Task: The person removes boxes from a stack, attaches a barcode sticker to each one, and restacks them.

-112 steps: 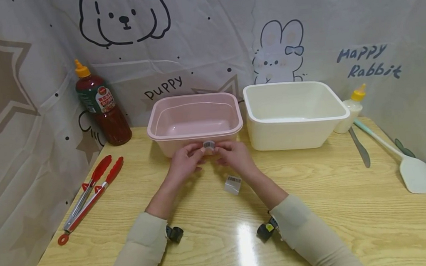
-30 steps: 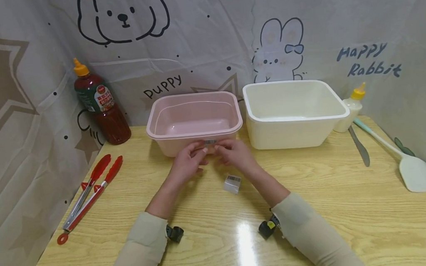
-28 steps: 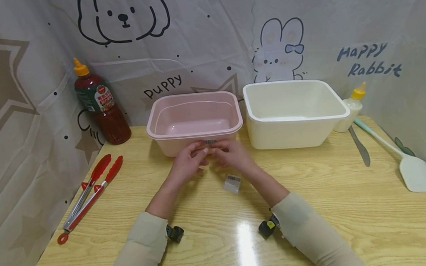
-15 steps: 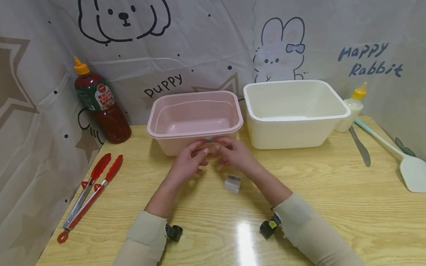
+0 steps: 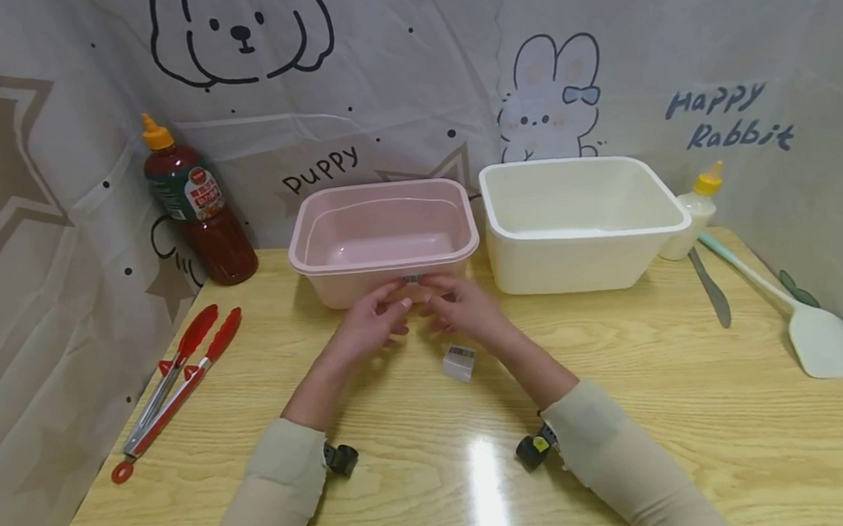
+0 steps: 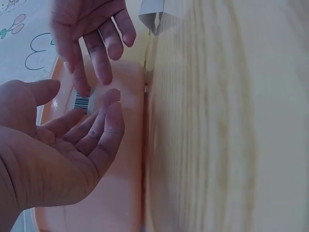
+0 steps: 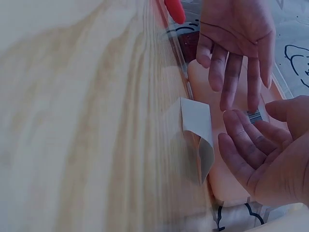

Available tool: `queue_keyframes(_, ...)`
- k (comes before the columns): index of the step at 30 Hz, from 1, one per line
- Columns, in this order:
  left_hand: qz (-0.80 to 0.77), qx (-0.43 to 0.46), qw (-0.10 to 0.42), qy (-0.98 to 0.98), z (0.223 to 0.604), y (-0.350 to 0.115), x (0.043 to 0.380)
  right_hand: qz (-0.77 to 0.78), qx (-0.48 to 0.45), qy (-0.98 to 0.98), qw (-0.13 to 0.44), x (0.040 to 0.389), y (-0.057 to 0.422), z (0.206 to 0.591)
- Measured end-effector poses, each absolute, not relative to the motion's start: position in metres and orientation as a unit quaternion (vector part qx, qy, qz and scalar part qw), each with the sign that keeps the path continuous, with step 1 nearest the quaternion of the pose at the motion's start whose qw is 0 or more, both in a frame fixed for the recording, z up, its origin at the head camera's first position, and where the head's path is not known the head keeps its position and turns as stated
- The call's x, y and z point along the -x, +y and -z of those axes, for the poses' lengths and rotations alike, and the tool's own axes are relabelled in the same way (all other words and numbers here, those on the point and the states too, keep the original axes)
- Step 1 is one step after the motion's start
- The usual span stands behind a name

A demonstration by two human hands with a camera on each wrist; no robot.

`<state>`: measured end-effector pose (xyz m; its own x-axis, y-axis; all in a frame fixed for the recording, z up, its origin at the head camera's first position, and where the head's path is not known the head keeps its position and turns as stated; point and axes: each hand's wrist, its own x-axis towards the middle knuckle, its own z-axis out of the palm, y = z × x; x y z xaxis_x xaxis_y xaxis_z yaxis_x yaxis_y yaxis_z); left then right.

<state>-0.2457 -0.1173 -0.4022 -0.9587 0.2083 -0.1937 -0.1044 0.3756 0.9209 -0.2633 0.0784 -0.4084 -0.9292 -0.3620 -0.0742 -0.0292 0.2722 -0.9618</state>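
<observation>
A small barcode sticker [image 5: 412, 278] lies flat on the front wall of the pink bin [image 5: 330, 290], just under the rim. My left hand [image 5: 370, 326] reaches it from the left, index fingertip at its edge, thumb held off. From the other side my right hand [image 5: 467, 313] touches its right edge with an index fingertip, the other fingers loosely bent. In the left wrist view black bars of the sticker [image 6: 81, 103] show between the fingertips of both hands. A folded piece of label paper [image 5: 460, 362] with a printed barcode rests on the table before the bin.
A cream bin [image 5: 570, 266] stands right of the pink one. Red-tipped tongs [image 5: 175, 390] and a sauce bottle [image 5: 203, 222] are at left. At right are a yellow-capped bottle [image 5: 693, 221], a spreader knife [image 5: 711, 290] and a pale spatula [image 5: 829, 342].
Earlier the sticker was pinched, curved, between both hands. Then it lay against the bin wall, and fingertips slid over it. The thumbs have since moved away from it.
</observation>
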Motion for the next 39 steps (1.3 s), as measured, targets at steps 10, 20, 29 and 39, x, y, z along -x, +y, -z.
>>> queue_keyframes(10,-0.563,-0.04,0.135,0.814,0.397,-0.125,0.246,0.587,0.122,0.79,0.128,0.261,0.076,0.401)
queue_keyframes(20,-0.551,-0.037,0.141,0.822,0.394,-0.128,0.245,0.573,0.138,0.795,0.147,0.265,0.074,0.406)
queue_keyframes(29,-0.548,-0.047,0.145,0.822,0.396,-0.125,0.246,0.569,0.149,0.795,0.148,0.268,0.074,0.406)
queue_keyframes(39,-0.545,-0.032,0.148,0.825,0.4,-0.124,0.248,0.556,0.139,0.803,0.165,0.267,0.083,0.408)
